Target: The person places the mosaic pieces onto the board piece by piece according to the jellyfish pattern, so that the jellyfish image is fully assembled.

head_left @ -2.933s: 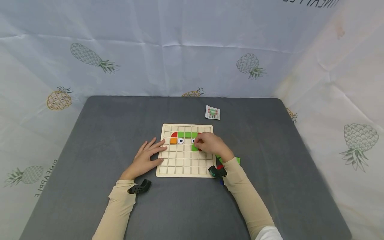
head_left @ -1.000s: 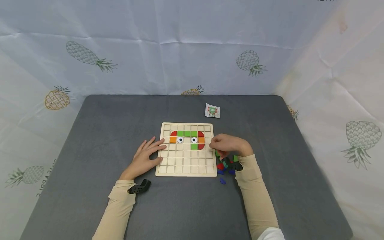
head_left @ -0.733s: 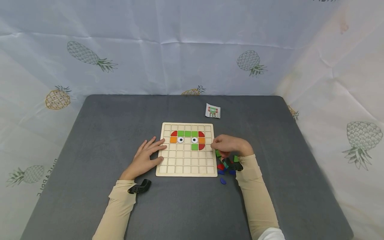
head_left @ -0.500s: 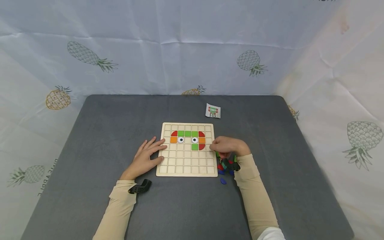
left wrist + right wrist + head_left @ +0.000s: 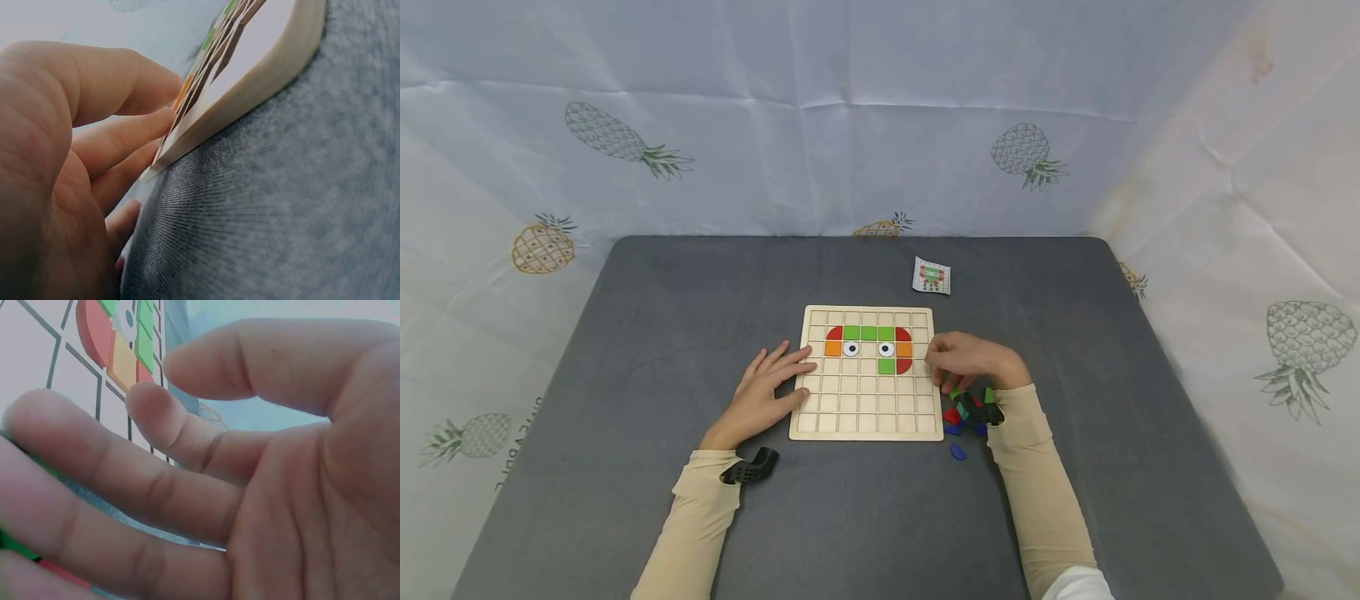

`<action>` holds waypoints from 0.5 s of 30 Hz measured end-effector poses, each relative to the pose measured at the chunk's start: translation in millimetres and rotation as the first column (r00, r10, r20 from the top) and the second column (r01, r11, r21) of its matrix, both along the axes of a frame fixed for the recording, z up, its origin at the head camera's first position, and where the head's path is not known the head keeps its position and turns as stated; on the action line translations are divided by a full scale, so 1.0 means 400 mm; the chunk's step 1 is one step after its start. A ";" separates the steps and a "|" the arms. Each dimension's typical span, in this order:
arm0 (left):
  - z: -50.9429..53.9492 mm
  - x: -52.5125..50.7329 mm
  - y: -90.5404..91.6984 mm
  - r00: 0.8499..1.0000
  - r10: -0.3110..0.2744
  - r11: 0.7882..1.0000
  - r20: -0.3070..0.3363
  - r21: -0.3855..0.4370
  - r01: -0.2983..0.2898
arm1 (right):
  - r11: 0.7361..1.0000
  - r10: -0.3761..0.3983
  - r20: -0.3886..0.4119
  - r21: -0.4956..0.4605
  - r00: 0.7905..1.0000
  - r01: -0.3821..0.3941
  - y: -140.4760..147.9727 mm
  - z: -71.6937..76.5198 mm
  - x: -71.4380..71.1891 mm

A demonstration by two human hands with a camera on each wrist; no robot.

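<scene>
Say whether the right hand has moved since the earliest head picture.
Yes: judged against the grid board, the right hand has moved to the person's right, from the right-hand eye tile to the board's right edge.

The head view looks forward and down, well back, over the desk point(image 5: 700, 292), with the board point(image 5: 867, 403) just below centre and hanging cloth point(image 5: 880, 50) across the top of the frame. The left wrist view, close and steeply tilted, looks past the left grip point(image 5: 62, 178) at frame left to the board's edge at upper centre; the right wrist view, also near, looks across the right grip point(image 5: 275, 481) to the same board at upper left.
</scene>
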State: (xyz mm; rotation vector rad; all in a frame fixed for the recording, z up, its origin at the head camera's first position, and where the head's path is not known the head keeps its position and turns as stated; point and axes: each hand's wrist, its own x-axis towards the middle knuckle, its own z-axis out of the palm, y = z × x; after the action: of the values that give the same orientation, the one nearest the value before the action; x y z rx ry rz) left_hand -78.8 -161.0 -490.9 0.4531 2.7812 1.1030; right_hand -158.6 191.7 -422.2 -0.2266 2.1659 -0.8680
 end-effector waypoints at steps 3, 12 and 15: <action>0.001 0.001 -0.001 1.000 -0.001 1.000 -0.001 -0.002 0.001 | 1.000 -0.019 -0.042 0.009 0.999 0.019 0.003 0.000 -0.004; -0.004 0.000 -0.001 1.000 -0.001 1.000 -0.023 0.005 0.001 | 0.996 -0.088 -0.149 0.020 0.985 0.092 0.034 0.010 -0.009; -0.005 0.000 0.000 0.999 -0.002 1.000 -0.041 0.009 0.003 | 0.997 -0.042 -0.103 0.066 0.994 0.049 0.048 0.018 -0.003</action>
State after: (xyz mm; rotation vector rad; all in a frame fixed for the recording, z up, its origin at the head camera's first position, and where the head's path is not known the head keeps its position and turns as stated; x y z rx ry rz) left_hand -78.9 -161.0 -492.8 0.4851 2.8109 1.1187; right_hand -159.9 210.7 -414.8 -0.1916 2.2992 -0.8221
